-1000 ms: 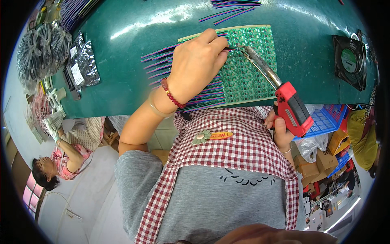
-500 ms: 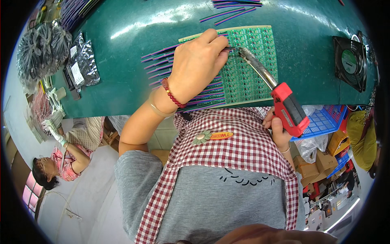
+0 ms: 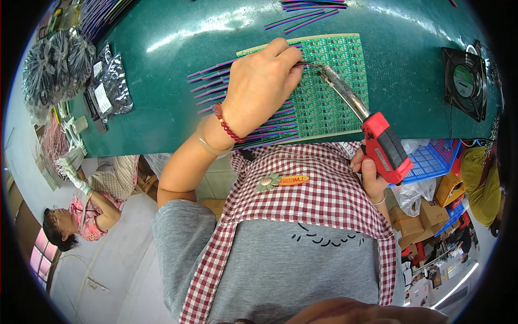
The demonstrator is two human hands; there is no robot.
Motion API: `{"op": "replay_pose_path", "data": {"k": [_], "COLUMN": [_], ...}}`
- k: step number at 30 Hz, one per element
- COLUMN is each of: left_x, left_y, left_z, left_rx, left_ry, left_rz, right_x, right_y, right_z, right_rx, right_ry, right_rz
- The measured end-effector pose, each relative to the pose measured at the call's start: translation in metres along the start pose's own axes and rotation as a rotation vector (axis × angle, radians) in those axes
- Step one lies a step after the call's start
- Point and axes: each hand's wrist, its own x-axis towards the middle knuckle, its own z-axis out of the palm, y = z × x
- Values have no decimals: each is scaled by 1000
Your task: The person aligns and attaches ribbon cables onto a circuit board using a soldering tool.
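My left hand (image 3: 264,89) rests over the left part of a green circuit board panel (image 3: 337,86), its fingers pinched on the end of a thin multi-coloured wire (image 3: 306,63). Lower right, my right hand (image 3: 370,173) is wrapped round a red and black soldering gun (image 3: 386,146). The gun's metal barrel slants up and left, and its tip is at the wire's end over the board. Several like wires (image 3: 210,93) lie in a row out from the board's left side, partly beneath my left hand and forearm.
More loose wires (image 3: 310,16) lie at the table's far side. A black fan (image 3: 465,83) stands at right. Black plastic bags (image 3: 110,81) and a wire bundle (image 3: 102,19) are at left. A blue crate (image 3: 431,162) sits below the right edge. Another person (image 3: 89,216) works at left.
The soldering gun's tip has shifted very slightly left, closer to the wire end at my left fingertips. My left hand has barely moved.
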Motion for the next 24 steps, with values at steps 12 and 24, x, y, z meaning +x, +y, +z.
{"op": "replay_pose_path", "data": {"k": [12, 24], "left_x": [3, 4], "left_y": [-2, -2], "left_z": [-2, -3], "left_rx": [-15, -9], "left_ry": [-34, -51], "left_rz": [11, 20], "right_x": [3, -3], "right_y": [-5, -2], "right_z": [1, -3], "right_rx": [-1, -9], "right_ry": [-4, -24], "right_rz": [30, 1]}}
